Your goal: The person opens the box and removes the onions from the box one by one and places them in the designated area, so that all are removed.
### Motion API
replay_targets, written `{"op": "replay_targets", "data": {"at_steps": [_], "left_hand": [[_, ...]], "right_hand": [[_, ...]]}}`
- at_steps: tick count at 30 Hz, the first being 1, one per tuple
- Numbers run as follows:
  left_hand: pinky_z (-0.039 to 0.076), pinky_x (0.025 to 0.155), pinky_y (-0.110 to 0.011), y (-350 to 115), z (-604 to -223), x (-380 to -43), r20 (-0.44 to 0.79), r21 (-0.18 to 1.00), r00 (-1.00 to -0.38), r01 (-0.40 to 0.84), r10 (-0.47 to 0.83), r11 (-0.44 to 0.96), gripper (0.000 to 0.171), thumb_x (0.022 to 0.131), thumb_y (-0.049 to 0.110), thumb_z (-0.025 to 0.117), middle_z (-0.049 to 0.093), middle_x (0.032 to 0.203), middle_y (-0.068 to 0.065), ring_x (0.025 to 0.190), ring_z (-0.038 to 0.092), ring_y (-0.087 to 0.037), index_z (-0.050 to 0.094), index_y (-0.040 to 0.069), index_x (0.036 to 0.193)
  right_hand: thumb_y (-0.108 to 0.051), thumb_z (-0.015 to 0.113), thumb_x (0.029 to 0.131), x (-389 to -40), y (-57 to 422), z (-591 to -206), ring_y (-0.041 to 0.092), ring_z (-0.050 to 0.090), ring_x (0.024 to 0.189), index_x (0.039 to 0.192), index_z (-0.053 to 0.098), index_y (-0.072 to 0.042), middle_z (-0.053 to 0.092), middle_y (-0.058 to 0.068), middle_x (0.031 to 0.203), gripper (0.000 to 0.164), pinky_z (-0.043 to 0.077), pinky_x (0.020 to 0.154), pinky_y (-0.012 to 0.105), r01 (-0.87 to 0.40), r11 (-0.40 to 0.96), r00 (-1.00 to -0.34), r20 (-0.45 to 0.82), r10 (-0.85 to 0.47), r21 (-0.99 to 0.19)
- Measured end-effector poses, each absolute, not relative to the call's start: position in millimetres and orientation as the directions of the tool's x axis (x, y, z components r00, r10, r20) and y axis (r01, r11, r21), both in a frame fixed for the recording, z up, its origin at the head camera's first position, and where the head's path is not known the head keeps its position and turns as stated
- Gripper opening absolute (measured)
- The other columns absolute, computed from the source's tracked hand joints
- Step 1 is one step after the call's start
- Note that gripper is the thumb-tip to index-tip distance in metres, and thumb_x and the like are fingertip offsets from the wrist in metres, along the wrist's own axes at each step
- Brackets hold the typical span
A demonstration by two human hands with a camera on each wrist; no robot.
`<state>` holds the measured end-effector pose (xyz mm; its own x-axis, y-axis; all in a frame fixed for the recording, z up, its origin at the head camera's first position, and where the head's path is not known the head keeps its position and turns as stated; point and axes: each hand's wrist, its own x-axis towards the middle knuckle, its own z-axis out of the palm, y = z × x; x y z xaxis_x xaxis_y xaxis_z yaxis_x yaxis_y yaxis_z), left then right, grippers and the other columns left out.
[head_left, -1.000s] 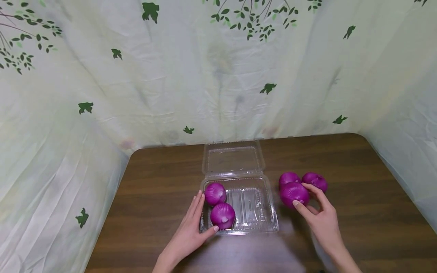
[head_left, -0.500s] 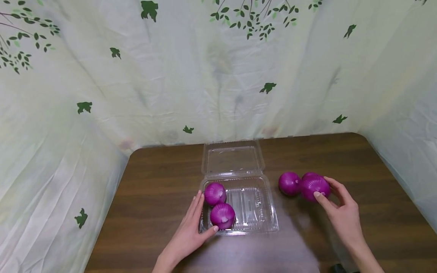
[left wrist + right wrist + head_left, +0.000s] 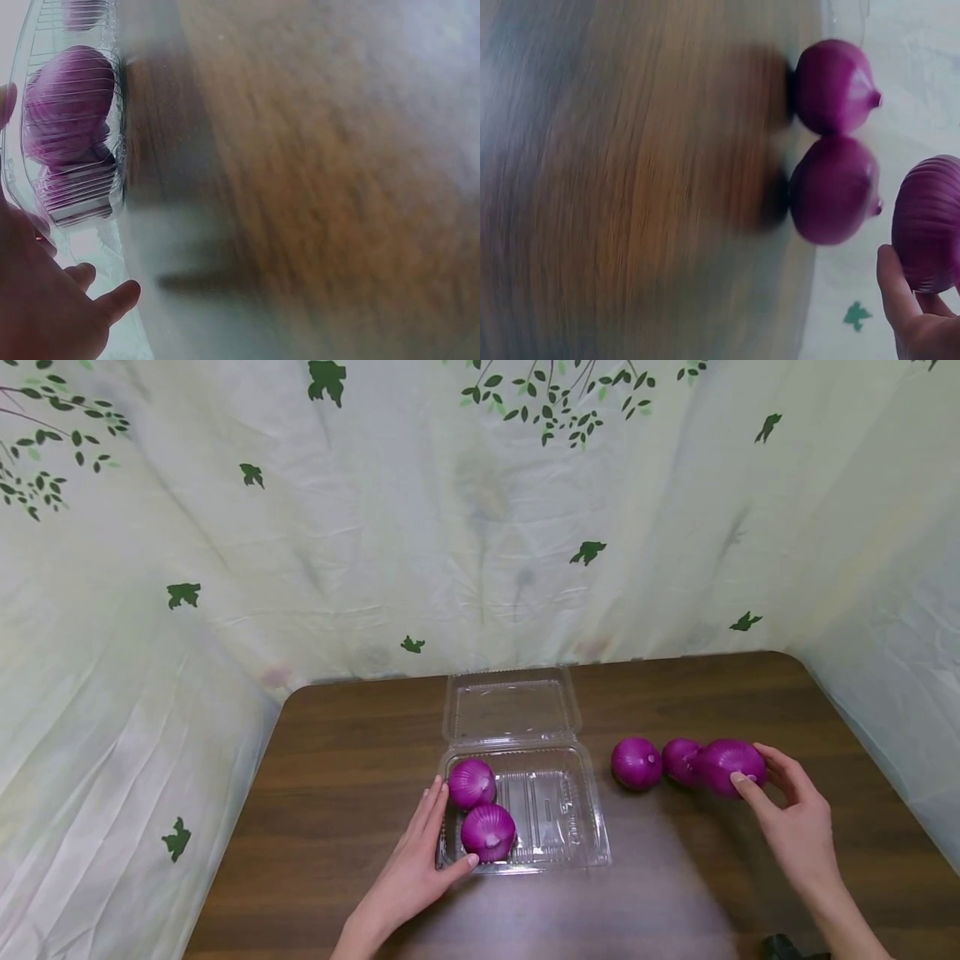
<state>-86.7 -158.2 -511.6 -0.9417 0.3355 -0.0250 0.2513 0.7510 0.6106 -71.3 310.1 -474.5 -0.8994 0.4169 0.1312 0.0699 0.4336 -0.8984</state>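
Note:
In the head view, my right hand [image 3: 797, 822] grips a purple onion [image 3: 729, 767] between thumb and fingers. The right wrist view has this ribbed onion [image 3: 930, 225] raised beside two others. Those two, a left onion [image 3: 636, 764] and a right onion [image 3: 680, 762], sit side by side on the table, the held one overlapping the right one in the head view. My left hand [image 3: 411, 868] rests straight-fingered along the left side of a clear plastic clamshell box [image 3: 592, 827], thumb at its front corner. Inside, along the left, lie a back onion [image 3: 472, 783] and a front onion [image 3: 488, 833].
The box's hinged lid [image 3: 513, 708] lies folded back toward the rear of the brown wooden table [image 3: 360, 752]. A pale leaf-patterned curtain [image 3: 495, 527] hangs behind the table and at both sides. A small dark object [image 3: 780, 947] shows at the bottom edge near the right forearm.
My right hand has carried the held onion rightward, from in front of the left loose onion past the right one. The left hand and the box have stayed in place.

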Motion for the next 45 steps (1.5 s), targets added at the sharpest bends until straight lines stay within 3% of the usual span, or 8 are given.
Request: {"op": "replay_targets", "data": {"at_steps": [6, 11, 18, 25, 29, 33, 41, 45], "left_hand": [[0.024, 0.112, -0.056, -159, -512, -87, -0.028, 0.609, -0.942, 0.248, 0.333, 0.754, 0.105, 0.082, 0.070, 0.062, -0.004, 0.164, 0.014, 0.150, 0.004, -0.023, 0.005, 0.028, 0.160], [0.024, 0.112, -0.055, -160, -511, -87, -0.035, 0.606, -0.944, 0.242, 0.329, 0.758, 0.106, 0.082, 0.070, 0.062, -0.005, 0.164, 0.015, 0.150, 0.004, -0.024, 0.004, 0.028, 0.159], [0.025, 0.111, -0.056, -161, -511, -87, -0.033, 0.612, -0.944, 0.242, 0.329, 0.753, 0.105, 0.082, 0.071, 0.061, -0.005, 0.163, 0.016, 0.150, 0.004, -0.023, 0.004, 0.029, 0.159], [0.025, 0.111, -0.056, -161, -510, -87, -0.019, 0.612, -0.944, 0.250, 0.331, 0.750, 0.105, 0.082, 0.070, 0.061, -0.004, 0.164, 0.015, 0.150, 0.005, -0.024, 0.005, 0.028, 0.160], [0.026, 0.111, -0.056, -161, -510, -88, -0.027, 0.608, -0.944, 0.245, 0.328, 0.755, 0.105, 0.082, 0.071, 0.061, -0.004, 0.164, 0.015, 0.150, 0.005, -0.024, 0.005, 0.028, 0.160], [0.025, 0.111, -0.056, -160, -510, -87, -0.039, 0.613, -0.944, 0.237, 0.328, 0.754, 0.105, 0.082, 0.071, 0.061, -0.005, 0.163, 0.015, 0.150, 0.004, -0.023, 0.005, 0.028, 0.159], [0.024, 0.112, -0.054, -159, -511, -87, -0.004, 0.622, -0.940, 0.264, 0.340, 0.738, 0.105, 0.083, 0.068, 0.063, 0.000, 0.165, 0.010, 0.150, 0.005, -0.024, 0.006, 0.026, 0.160], [0.025, 0.112, -0.054, -158, -511, -86, -0.005, 0.625, -0.942, 0.260, 0.337, 0.736, 0.105, 0.083, 0.068, 0.063, 0.000, 0.165, 0.010, 0.150, 0.005, -0.024, 0.006, 0.026, 0.160]], "right_hand": [[-0.021, 0.071, 0.092, -76, 325, -476, -0.006, 0.049, 0.106, 0.142, 0.053, -0.014, 0.058, -0.015, 0.124, 0.053, 0.041, 0.075, 0.005, 0.084, 0.467, -0.894, 0.140, 0.425, -0.880], [-0.025, 0.070, 0.093, -85, 337, -478, -0.008, 0.048, 0.105, 0.142, 0.052, -0.013, 0.058, -0.008, 0.127, 0.054, 0.043, 0.072, 0.005, 0.095, 0.493, -0.900, 0.137, 0.414, -0.865], [-0.029, 0.068, 0.094, -94, 352, -484, -0.006, 0.051, 0.100, 0.142, 0.050, -0.007, 0.055, 0.002, 0.125, 0.055, 0.051, 0.069, 0.011, 0.133, 0.415, -0.917, 0.048, 0.397, -0.900], [-0.029, 0.069, 0.093, -103, 360, -494, -0.009, 0.058, 0.085, 0.136, 0.049, 0.000, 0.054, -0.016, 0.106, 0.055, 0.053, 0.065, 0.014, 0.165, 0.354, -0.920, -0.013, 0.393, -0.921], [-0.038, 0.068, 0.093, -107, 360, -500, -0.009, 0.058, 0.078, 0.139, 0.047, 0.002, 0.059, 0.005, 0.115, 0.064, 0.053, 0.063, 0.014, 0.233, 0.377, -0.904, -0.057, 0.425, -0.896], [-0.045, 0.064, 0.094, -109, 360, -503, -0.011, 0.059, 0.071, 0.143, 0.043, 0.004, 0.050, 0.031, 0.132, 0.073, 0.052, 0.061, 0.013, 0.286, 0.396, -0.896, -0.097, 0.433, -0.872], [-0.051, 0.057, 0.095, -110, 361, -505, -0.013, 0.056, 0.067, 0.147, 0.038, 0.005, 0.042, 0.037, 0.139, 0.078, 0.047, 0.060, 0.008, 0.321, 0.437, -0.902, -0.131, 0.411, -0.840], [-0.052, 0.055, 0.096, -108, 362, -506, -0.007, 0.061, 0.067, 0.147, 0.036, 0.006, 0.042, 0.038, 0.139, 0.080, 0.046, 0.060, 0.008, 0.319, 0.441, -0.908, -0.138, 0.396, -0.839]]}}
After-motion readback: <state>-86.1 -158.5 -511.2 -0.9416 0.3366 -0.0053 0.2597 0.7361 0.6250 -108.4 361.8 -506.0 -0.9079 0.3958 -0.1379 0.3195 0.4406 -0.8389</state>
